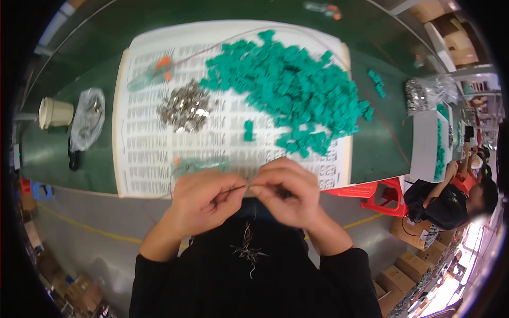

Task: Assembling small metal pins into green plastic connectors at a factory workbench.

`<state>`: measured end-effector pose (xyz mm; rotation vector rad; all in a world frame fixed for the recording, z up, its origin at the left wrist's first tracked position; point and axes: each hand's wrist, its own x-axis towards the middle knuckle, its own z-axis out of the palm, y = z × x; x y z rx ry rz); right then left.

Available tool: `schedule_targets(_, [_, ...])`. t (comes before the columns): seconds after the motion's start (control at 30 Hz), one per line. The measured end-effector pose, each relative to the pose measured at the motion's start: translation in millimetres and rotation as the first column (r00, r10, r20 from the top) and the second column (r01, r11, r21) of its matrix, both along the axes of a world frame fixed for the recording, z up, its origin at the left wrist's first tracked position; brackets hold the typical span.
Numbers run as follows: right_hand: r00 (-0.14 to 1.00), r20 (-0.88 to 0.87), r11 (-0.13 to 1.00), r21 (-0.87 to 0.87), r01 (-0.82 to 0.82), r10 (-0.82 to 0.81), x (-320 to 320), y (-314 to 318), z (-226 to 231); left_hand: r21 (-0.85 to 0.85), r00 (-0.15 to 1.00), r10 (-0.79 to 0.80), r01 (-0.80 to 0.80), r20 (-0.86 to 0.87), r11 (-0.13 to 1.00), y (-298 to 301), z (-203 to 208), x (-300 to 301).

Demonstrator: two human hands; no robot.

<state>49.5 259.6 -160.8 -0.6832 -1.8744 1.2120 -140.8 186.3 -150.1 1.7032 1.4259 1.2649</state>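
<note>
My left hand (207,199) and my right hand (286,191) meet fingertip to fingertip over the near edge of a printed paper sheet (143,116). Both are closed in a pinch. Whatever lies between the fingertips is too small and hidden to name. Just beyond my left hand lies a see-through greenish tool (201,165) with an orange part, partly covered. Farther off, a heap of small green plastic pieces (297,79) spreads over the sheet, with one piece (248,130) apart. Left of it sits a pile of small shiny metal parts (186,108).
Another see-through, orange-tipped tool (148,76) rests at the sheet's far left. A cream cup (55,113) and a clear plastic bag (89,117) stand left on the green table. At right are a white box (426,146), a red stool (386,197) and a seated person (442,204).
</note>
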Motion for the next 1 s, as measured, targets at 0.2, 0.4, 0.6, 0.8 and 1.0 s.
schedule_targets(0.2, [0.999, -0.013, 0.995, -0.088, -0.050, 0.049, -6, -2, -4, 0.040, 0.994, 0.062, -0.059, -0.094, 0.997, -3, 0, 0])
schedule_targets(0.4, [0.998, 0.027, 0.993, -0.098, -0.059, 0.062, -1, 21, 6, -0.031, 0.998, 0.051, -0.052, -0.043, 0.998, -3, -4, -8])
schedule_targets(0.6, [0.903, 0.329, 0.958, 0.160, 0.237, -0.278, 39, 154, 9, -0.215, 0.977, 0.205, -0.189, 0.054, 0.958, -16, -16, -23])
schedule_targets(0.8, [0.614, 0.512, 0.797, 0.439, 0.415, -0.601, 92, 316, -30, -0.283, 0.941, 0.299, -0.247, 0.158, 0.927, -8, -11, -26])
schedule_targets(1.0, [0.195, 0.644, 0.646, 0.596, 0.477, -0.739, 137, 403, -45, -0.317, 0.925, 0.349, -0.289, 0.151, 0.903, -3, -15, -36])
